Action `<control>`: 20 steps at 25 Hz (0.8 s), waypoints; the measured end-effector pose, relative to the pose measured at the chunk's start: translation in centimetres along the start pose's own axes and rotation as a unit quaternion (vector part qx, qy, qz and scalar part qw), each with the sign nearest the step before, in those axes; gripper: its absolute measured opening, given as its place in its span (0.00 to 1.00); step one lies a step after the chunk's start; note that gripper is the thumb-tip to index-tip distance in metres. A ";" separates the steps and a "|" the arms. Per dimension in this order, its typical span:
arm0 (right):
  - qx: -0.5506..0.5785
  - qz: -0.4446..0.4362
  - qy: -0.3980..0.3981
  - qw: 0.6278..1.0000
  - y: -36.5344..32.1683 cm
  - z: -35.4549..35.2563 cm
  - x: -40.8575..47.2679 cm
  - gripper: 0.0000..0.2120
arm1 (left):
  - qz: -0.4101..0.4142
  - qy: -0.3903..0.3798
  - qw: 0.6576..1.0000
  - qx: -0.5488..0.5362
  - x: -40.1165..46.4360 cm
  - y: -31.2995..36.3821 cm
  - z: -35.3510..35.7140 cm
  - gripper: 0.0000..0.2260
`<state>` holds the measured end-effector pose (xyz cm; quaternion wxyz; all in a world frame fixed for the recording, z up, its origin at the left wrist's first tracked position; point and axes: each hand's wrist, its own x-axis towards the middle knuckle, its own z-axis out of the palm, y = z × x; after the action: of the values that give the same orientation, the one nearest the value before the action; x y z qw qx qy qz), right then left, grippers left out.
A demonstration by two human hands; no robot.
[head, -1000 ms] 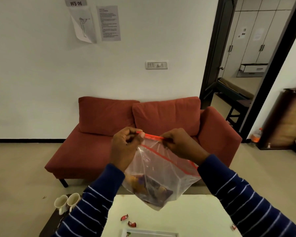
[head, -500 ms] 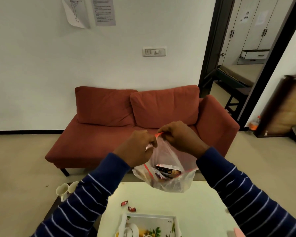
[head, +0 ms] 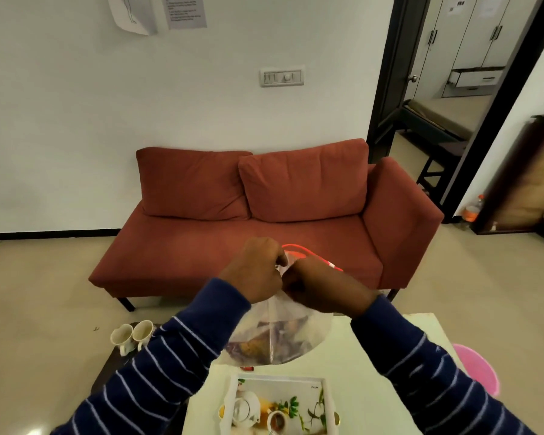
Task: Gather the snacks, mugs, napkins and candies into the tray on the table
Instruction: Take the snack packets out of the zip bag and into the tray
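Observation:
Both hands hold a clear zip bag of snacks [head: 274, 337] by its red-edged top, above the far part of the white table [head: 352, 365]. My left hand [head: 258, 271] and my right hand [head: 318, 287] pinch the top close together, knuckles almost touching. Wrapped snacks show dimly through the plastic. Below, at the table's near edge, lies a white tray [head: 233, 394] printed with a teapot and cups. A red candy [head: 247, 368] peeks out under the bag. Two white mugs [head: 132, 335] stand on a dark low stand to the left.
A red sofa [head: 264, 215] faces me beyond the table. A pink round object [head: 478, 368] sits past the table's right edge. An open doorway at the right leads to another room, with a dark wooden cabinet [head: 528, 177] beside it.
My hands have come closer together and lower, bunching the bag's top. The bag has dropped toward the table. The view has tilted down, so the tray shows more fully.

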<state>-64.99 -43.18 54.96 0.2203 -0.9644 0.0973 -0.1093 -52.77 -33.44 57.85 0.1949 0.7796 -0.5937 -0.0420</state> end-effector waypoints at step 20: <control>-0.055 0.088 -0.162 0.981 -2.1 9.1 0.5 0.13 | -0.052 0.057 0.995 -0.064 -3.8 -2.9 1.9 0.13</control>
<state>-61.87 -37.78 47.96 0.1889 -0.9676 0.1508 0.0732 -51.78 -29.73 54.42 0.2750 0.7964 -0.5367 -0.0453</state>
